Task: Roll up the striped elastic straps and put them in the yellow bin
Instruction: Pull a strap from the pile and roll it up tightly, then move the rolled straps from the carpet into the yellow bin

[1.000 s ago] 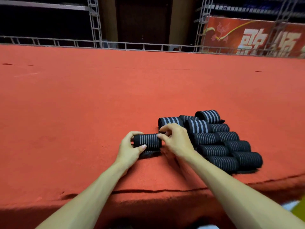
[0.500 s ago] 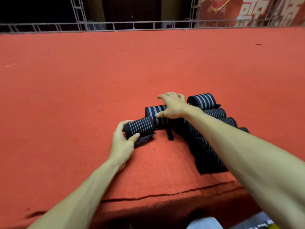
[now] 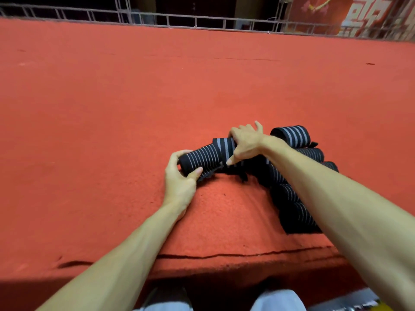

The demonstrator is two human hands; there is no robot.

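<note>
A rolled black strap with thin grey stripes (image 3: 202,159) lies on the red carpeted table (image 3: 134,108). My left hand (image 3: 179,178) grips its left end, thumb under, fingers over. My right hand (image 3: 244,142) lies over a second roll (image 3: 222,145) just behind it, thumb down at its front. A pile of several rolled straps (image 3: 289,194) runs to the right, partly hidden by my right forearm. One roll (image 3: 290,135) sits at the pile's far end. The yellow bin is out of view.
The table's front edge (image 3: 224,257) runs just below the pile, with a dark split in the carpet. A metal truss rail (image 3: 202,21) lines the far edge. A red banner (image 3: 370,16) hangs at the back right. My knees (image 3: 276,301) show below.
My head has tilted down and closer. My right hand left the roll held by my left hand and moved back onto the roll behind it. My left hand keeps hold of its roll.
</note>
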